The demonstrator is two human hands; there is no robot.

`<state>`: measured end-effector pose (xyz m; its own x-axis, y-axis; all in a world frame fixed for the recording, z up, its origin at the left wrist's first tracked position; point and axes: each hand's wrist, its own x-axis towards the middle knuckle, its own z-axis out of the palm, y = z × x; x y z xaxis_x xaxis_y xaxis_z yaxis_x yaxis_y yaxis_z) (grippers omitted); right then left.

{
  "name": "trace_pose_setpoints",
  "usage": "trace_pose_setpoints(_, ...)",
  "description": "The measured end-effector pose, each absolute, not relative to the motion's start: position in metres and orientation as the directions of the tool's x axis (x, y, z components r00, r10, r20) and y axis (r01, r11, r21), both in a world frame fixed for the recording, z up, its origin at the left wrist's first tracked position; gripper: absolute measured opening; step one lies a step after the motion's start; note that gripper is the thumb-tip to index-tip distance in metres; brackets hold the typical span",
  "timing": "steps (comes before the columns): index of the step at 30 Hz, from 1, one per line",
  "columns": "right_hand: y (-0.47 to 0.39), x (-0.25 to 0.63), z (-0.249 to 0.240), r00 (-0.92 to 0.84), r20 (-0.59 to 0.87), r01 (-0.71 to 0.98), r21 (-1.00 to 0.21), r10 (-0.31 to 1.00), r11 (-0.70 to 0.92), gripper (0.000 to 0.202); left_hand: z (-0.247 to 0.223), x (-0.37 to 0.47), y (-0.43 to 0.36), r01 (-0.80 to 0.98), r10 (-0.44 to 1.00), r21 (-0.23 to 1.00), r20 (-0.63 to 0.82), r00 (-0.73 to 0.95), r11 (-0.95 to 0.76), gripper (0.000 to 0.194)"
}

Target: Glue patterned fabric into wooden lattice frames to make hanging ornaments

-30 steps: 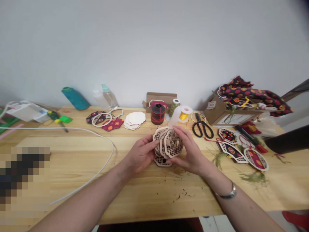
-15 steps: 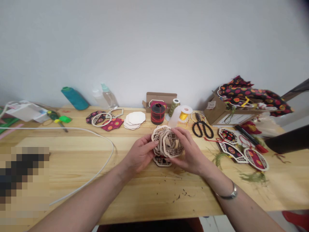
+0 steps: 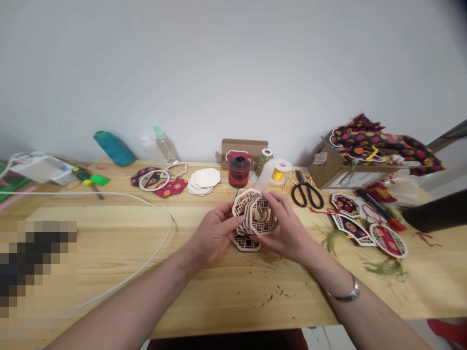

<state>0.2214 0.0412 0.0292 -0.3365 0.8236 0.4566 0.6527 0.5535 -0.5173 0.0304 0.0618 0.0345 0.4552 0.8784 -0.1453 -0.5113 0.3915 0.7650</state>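
Note:
A stack of cut-out wooden lattice frames [image 3: 263,223] is held between my two hands, slightly fanned. My left hand [image 3: 217,231] grips the stack's left side, thumb across the front. My right hand [image 3: 286,226] is closed round its right edge, with fingers on top and thumb below. Under the stack, on the table, lies another lattice frame [image 3: 247,244] with dark and red fabric showing in it, mostly covered. Just beyond my hands stand a black spool [image 3: 239,171] wound with red cord and a spool of yellow thread [image 3: 279,171].
Black-handled scissors [image 3: 307,194] lie to the right, near finished fabric ornaments [image 3: 388,240] and a cardboard box [image 3: 328,165] with patterned cloth. White octagonal blanks [image 3: 204,180] and fabric pieces [image 3: 171,187] lie to the left. A white cable [image 3: 170,223] curves across the table's left.
The frames in the stack have shifted slightly against each other, and my left thumb sits a little further right. Both hands keep their hold.

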Motion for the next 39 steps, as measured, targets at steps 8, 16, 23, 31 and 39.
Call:
trace_pose_setpoints(8, 0.04, 0.223, 0.035, -0.317, 0.494, 0.653, -0.505, 0.81, 0.564, 0.09, 0.04, 0.027, 0.064, -0.546, 0.849, 0.712, -0.134, 0.512, 0.441, 0.027)
trace_pose_setpoints(16, 0.041, 0.226, 0.037, -0.271, 0.575, 0.641, -0.49, 0.772, 0.59, 0.095, 0.037, 0.026, 0.065, -0.527, 0.851, 0.74, -0.116, 0.512, 0.418, 0.025)
trace_pose_setpoints(23, 0.038, 0.224, 0.038, -0.384, 0.538, 0.631, -0.44, 0.751, 0.638, 0.088, 0.036, 0.028, 0.063, -0.496, 0.832, 0.743, -0.146, 0.536, 0.45, 0.025)
trace_pose_setpoints(31, 0.039, 0.223, 0.039, -0.397, 0.497, 0.656, -0.434, 0.772, 0.617, 0.088, 0.038, 0.027, 0.063, -0.457, 0.826, 0.774, -0.145, 0.545, 0.438, 0.027)
trace_pose_setpoints(39, 0.038, 0.221, 0.038, -0.403, 0.526, 0.64, -0.424, 0.749, 0.642, 0.086, 0.038, 0.027, 0.061, -0.457, 0.836, 0.796, -0.108, 0.538, 0.397, 0.026)
